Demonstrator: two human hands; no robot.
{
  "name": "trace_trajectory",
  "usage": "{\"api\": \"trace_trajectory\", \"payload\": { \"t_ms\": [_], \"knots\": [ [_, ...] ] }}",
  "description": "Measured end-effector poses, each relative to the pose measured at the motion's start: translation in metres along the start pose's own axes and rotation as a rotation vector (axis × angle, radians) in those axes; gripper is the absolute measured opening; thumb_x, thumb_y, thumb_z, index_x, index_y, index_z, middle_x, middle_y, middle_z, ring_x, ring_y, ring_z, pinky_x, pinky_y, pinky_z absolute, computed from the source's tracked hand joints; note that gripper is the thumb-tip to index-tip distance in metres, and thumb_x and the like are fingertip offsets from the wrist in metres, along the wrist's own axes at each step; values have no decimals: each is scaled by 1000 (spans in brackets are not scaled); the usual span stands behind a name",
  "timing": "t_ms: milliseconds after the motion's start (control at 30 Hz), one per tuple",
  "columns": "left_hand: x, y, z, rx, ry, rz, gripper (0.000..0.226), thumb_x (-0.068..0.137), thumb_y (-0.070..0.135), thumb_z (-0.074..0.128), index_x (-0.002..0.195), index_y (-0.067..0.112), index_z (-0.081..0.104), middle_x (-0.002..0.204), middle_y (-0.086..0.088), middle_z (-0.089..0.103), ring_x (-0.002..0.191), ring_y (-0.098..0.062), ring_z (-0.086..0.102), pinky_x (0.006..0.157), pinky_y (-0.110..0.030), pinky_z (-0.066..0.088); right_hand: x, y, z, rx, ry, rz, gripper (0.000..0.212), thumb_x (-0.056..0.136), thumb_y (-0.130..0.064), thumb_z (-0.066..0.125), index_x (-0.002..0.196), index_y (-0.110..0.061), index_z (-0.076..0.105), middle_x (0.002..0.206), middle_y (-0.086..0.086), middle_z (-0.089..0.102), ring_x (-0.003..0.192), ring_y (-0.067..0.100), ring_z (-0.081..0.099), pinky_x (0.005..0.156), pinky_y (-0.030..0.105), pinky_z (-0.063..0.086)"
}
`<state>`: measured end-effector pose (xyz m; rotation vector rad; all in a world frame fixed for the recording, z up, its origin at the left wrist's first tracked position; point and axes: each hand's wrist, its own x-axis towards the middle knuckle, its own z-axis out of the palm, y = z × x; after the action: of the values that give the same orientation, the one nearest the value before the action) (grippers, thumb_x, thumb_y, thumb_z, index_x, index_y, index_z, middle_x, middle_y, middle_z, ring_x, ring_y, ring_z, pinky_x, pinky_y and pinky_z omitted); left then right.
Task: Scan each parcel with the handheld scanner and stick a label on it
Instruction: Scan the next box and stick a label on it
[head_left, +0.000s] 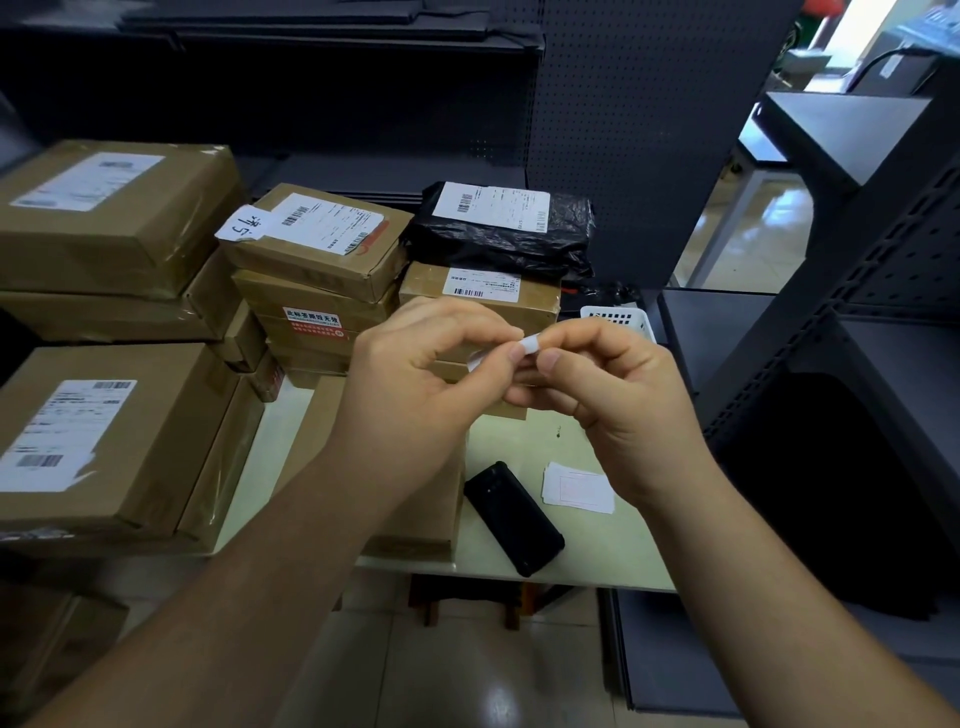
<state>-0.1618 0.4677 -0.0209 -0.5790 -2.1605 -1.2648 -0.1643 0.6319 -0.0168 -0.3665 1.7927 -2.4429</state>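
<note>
My left hand (415, 374) and my right hand (613, 384) meet above the table, and both pinch a small white label (530, 344) between fingertips. Under my left forearm lies a brown parcel (431, 499), partly hidden. The black handheld scanner (511, 517) lies flat on the pale table (597, 551), to the right of that parcel. A small stack of white labels (576, 487) sits beside the scanner.
Brown cardboard parcels (104, 218) are stacked at the left and middle, one with a handwritten white sticker (247, 224). A black plastic-wrapped parcel (504, 234) tops the back stack. A white basket (621, 317) stands behind my right hand. Dark metal shelving (857, 338) stands at the right.
</note>
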Motion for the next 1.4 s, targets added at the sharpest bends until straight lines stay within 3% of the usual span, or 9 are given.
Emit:
{"api": "trace_trajectory", "payload": {
  "t_ms": [200,333,467,600,800,1067,1400],
  "knots": [
    [-1,3,0,3,1,0,8,85,9,73,91,12,77,90,3,71,91,-18,66,80,-36,53,0,0,1,-17,23,-5,14,81,-5,62,76,-11,73,86,26,72,84,36,71,71,33,59],
    [-2,5,0,-10,-1,-4,8,85,8,73,91,12,76,91,3,71,92,-19,66,81,-36,53,-1,-2,1,-24,29,-8,20,81,-5,61,72,-17,75,81,18,73,80,32,72,70,32,59],
    [-2,5,0,8,0,3,7,84,7,73,90,11,77,90,3,72,91,-17,66,81,-33,53,-2,-2,2,-30,38,-15,20,81,-5,61,72,-17,75,85,25,72,86,42,71,71,32,59],
    [-2,8,0,13,1,5,7,84,7,74,90,9,77,90,3,72,91,-16,66,81,-31,52,-3,-3,3,-36,53,-21,20,81,-6,61,71,-17,75,82,22,73,84,40,71,71,33,59],
    [-2,10,0,14,1,6,7,85,10,74,90,9,77,90,3,72,92,-17,66,81,-36,53,-5,-3,2,-52,48,-36,20,82,-6,61,72,-18,74,86,26,72,88,47,69,74,37,60],
    [-2,10,0,36,18,23,6,84,10,72,89,8,76,89,3,72,92,-14,66,80,-34,53,-7,-6,2,-47,0,-48,24,80,-4,61,72,-20,76,76,8,74,77,22,73,71,31,59],
    [-1,12,2,28,6,21,10,85,17,70,90,10,76,90,5,71,92,-14,65,81,-37,53,-4,-3,-2,-50,34,-50,28,85,3,61,70,-17,74,78,15,74,77,32,72,73,35,61]
  ]
}}
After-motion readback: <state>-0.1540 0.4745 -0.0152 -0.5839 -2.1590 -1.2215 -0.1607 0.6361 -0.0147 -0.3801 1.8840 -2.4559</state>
